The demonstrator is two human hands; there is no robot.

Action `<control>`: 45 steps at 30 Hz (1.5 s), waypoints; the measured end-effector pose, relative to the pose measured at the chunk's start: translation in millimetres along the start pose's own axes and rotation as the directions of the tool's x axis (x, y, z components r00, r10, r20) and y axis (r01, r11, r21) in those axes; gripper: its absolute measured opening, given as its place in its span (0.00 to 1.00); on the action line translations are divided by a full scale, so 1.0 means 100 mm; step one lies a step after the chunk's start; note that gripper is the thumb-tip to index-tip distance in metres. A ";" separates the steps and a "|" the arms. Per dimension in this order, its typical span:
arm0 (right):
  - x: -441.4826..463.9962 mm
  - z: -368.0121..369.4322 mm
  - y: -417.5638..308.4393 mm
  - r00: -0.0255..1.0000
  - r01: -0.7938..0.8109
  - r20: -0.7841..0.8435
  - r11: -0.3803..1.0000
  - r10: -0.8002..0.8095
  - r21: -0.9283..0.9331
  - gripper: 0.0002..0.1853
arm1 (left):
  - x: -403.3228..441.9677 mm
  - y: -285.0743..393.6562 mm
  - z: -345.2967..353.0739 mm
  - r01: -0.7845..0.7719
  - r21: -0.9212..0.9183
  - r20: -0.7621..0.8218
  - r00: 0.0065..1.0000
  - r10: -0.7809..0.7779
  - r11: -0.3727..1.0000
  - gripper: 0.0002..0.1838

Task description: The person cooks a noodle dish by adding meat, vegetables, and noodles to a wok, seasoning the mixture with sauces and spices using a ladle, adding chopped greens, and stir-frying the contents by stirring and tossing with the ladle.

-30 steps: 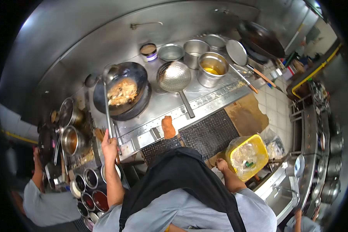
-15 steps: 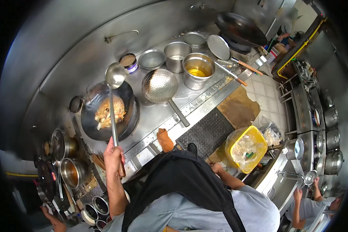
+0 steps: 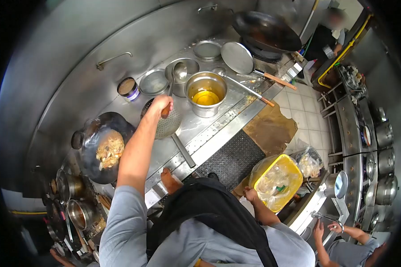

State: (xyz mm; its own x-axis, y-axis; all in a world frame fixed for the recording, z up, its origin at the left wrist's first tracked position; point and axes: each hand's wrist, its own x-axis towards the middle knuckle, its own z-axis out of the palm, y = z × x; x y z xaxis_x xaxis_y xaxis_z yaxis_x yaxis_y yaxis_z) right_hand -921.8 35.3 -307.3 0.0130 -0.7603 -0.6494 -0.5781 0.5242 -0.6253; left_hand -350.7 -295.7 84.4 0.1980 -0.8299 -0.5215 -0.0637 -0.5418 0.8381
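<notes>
My left hand [image 3: 161, 103] is closed round the wooden handle end of a ladle [image 3: 180, 71], whose bowl is over a steel pot behind the perforated strainer [image 3: 168, 119]. A pot of yellow liquid [image 3: 205, 95] stands just right of it. The wok [image 3: 98, 153] with cooked food [image 3: 110, 150] sits at the left. Low on the right, beside the yellow bin [image 3: 255, 178], is my right hand [image 3: 250, 194], its fingers curled; what it holds, if anything, is too small to make out.
An orange-brown cloth [image 3: 170, 181] lies on the counter's front edge. Another ladle [image 3: 249, 88] and a long-handled lid-like pan [image 3: 237, 58] lie at the right. A large wok [image 3: 267, 32] is behind. Co-workers appear at upper right, lower right and lower left.
My left hand has carried the ladle from the wok up and right, over the strainer and the steel pot. The view has shifted. My right hand remains low near the bin.
</notes>
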 end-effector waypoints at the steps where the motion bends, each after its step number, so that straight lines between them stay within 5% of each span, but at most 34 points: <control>1: 0.00 -0.08 0.11 0.998 -0.055 0.036 0.998 0.055 -0.011 0.21 | 0.17 0.06 0.08 0.024 -0.004 -0.014 1.000 -0.024 1.000 0.08; 6: -0.39 -0.50 0.41 0.928 -0.355 0.122 0.935 0.351 0.011 0.24 | 0.75 0.29 0.29 0.197 -0.082 -0.010 0.980 -0.199 0.977 0.09; 9: -0.35 -0.66 0.74 0.928 -0.200 0.263 0.950 0.262 -0.241 0.25 | 0.85 0.37 0.31 0.299 -0.215 0.123 0.953 -0.278 0.930 0.10; 11: -0.32 -0.70 0.84 0.946 -0.245 0.165 0.948 0.280 -0.205 0.27 | 0.88 0.37 0.27 0.339 -0.318 0.192 0.938 -0.290 0.885 0.10; 13: -0.31 -0.75 0.60 0.929 -0.351 0.089 0.931 0.359 -0.096 0.25 | 0.88 0.31 0.22 0.358 -0.621 0.312 0.929 -0.199 0.697 0.09; 16: 0.03 -0.69 0.63 0.983 -0.165 0.069 0.985 0.168 -0.047 0.25 | 0.65 0.16 0.11 0.391 -0.863 0.418 0.908 0.017 0.320 0.04; 18: 0.19 -0.65 0.52 0.991 -0.106 0.074 0.994 0.108 -0.024 0.25 | 0.25 0.12 0.06 0.409 -0.884 0.435 0.897 0.076 0.225 0.06; 20: 0.29 -0.55 0.31 0.999 -0.032 0.015 0.995 0.033 -0.099 0.23 | -0.12 -0.07 -0.09 0.391 -0.907 0.416 0.889 0.191 0.154 0.19; 25: -0.10 -0.28 -1.06 0.983 0.184 0.051 0.964 -0.178 -0.192 0.21 | -1.49 -0.53 -0.62 0.350 -0.935 0.342 0.849 0.402 0.056 0.20; 31: -0.72 0.74 -2.43 0.912 0.387 0.129 0.921 -0.389 0.039 0.18 | -3.32 -1.28 -1.57 -0.030 -0.911 0.058 0.978 0.201 0.411 0.18; 33: -1.05 1.16 -2.86 0.879 0.420 0.165 0.891 -0.446 0.172 0.19 | -3.81 -1.53 -1.77 -0.152 -0.709 -0.165 0.985 0.047 0.688 0.23; 35: -1.32 1.58 -3.24 0.801 0.517 0.234 0.834 -0.551 0.192 0.19 | -4.07 -1.89 -2.08 -0.130 -0.469 -0.196 0.980 0.040 0.874 0.28; 39: -1.73 2.46 -3.95 0.650 0.641 0.351 0.735 -0.673 0.222 0.18 | -4.36 -2.49 -2.43 -0.136 -0.224 -0.385 0.922 0.041 0.965 0.35; 42: -2.11 2.95 -4.63 0.526 0.797 0.400 0.599 -0.750 0.075 0.19 | -4.42 -2.88 -2.57 -0.129 -0.126 -0.470 0.881 0.056 0.984 0.34; 43: -2.27 3.07 -4.85 0.471 0.845 0.379 0.531 -0.796 0.066 0.19 | -4.44 -2.96 -2.55 -0.089 -0.053 -0.528 0.848 0.048 0.995 0.34; 45: -2.27 3.42 -5.10 0.196 0.980 0.231 0.180 -0.953 -0.089 0.19 | -4.42 -3.10 -2.49 0.010 0.086 -0.636 0.770 0.047 0.996 0.35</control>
State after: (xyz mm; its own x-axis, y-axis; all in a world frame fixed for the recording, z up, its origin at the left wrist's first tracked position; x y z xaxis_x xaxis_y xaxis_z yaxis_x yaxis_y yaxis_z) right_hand -351.0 71.7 11.0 0.7417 -0.5600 0.3693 -0.1636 -0.6849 -0.7101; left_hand -175.1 272.4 94.9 0.7719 -0.5801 -0.2600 -0.1456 -0.5594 0.8160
